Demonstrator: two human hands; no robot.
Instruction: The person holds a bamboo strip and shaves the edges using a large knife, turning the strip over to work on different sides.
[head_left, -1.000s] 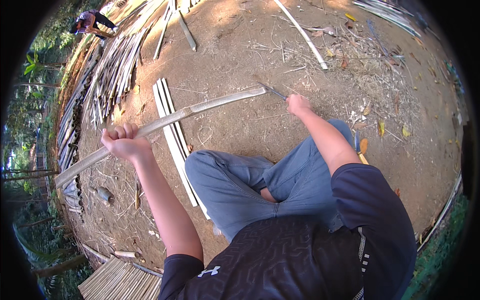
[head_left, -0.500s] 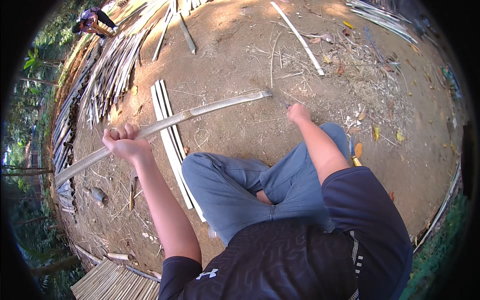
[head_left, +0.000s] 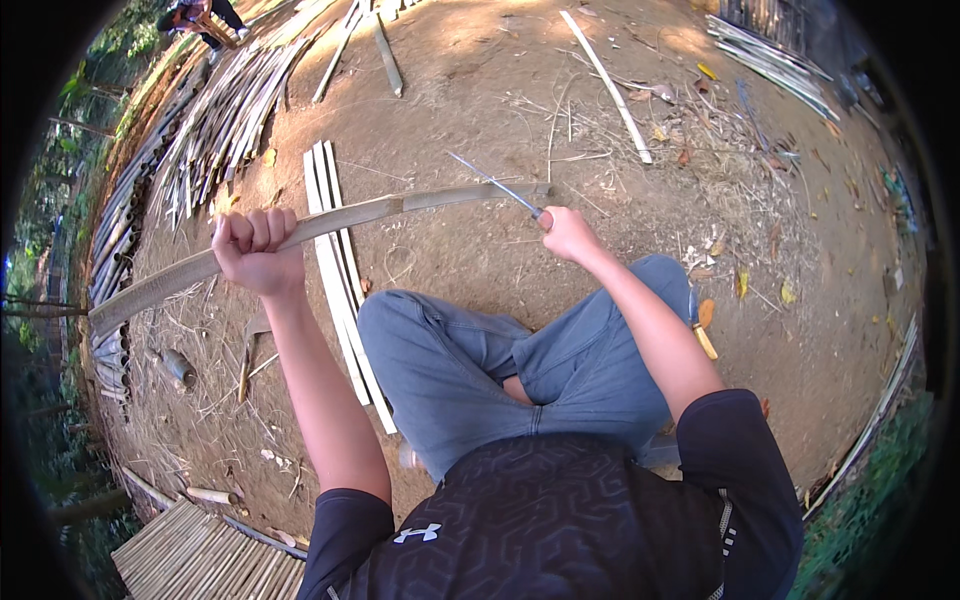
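Observation:
My left hand [head_left: 258, 250] is closed round a long split bamboo strip [head_left: 350, 216], which reaches from the far left across in front of my knees. In my right hand [head_left: 568, 235] is the handle of a thin-bladed knife [head_left: 492, 181]. Its blade points away and to the left, crossing over the strip near that strip's right end; whether the two touch I cannot tell. Beneath the bamboo strip, several pale slats [head_left: 338, 275] lie side by side on the ground next to my left knee.
A second knife [head_left: 702, 328] with a pale handle lies by my right knee. A hooked tool [head_left: 248, 360] and a dark bottle [head_left: 178, 368] lie at left. Bamboo piles [head_left: 235, 115] stretch along the far left. A slatted mat [head_left: 205, 555] is at lower left. Someone bends over at far left.
The knife has swung up and left over the strip, and my right hand has moved left. My left hand has risen slightly, still gripping the strip.

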